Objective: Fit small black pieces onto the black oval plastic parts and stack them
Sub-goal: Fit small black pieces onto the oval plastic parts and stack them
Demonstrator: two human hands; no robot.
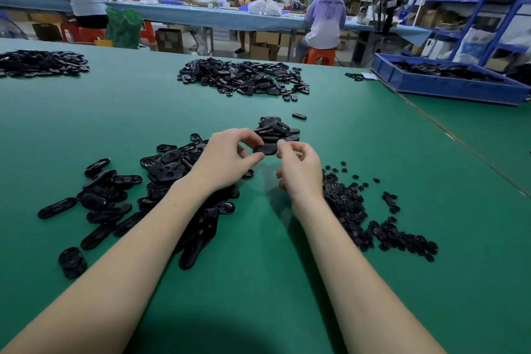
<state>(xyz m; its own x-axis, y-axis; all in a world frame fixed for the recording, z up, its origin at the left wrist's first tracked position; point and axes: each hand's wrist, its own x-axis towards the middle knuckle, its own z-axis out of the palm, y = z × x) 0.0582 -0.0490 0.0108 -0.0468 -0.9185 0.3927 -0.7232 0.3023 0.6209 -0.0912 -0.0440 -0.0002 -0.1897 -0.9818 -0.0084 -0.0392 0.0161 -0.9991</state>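
Both hands pinch one oval part [265, 149] above the desk [258, 282], long axis left-right, left hand [227, 158] on its left end, right hand [298, 165] on the right, finished stack [275, 129] just beyond.

Left hand [227, 156] and right hand [298, 165] pinching black oval part [265, 149] above green table [258, 282]. Oval parts heap [161, 178] left, small pieces [362, 215] right, stack [275, 129] just behind.

table [258, 282] – green | oval parts [172, 172] – glossy black | bin [448, 86] – blue | stools [319, 56] – orange
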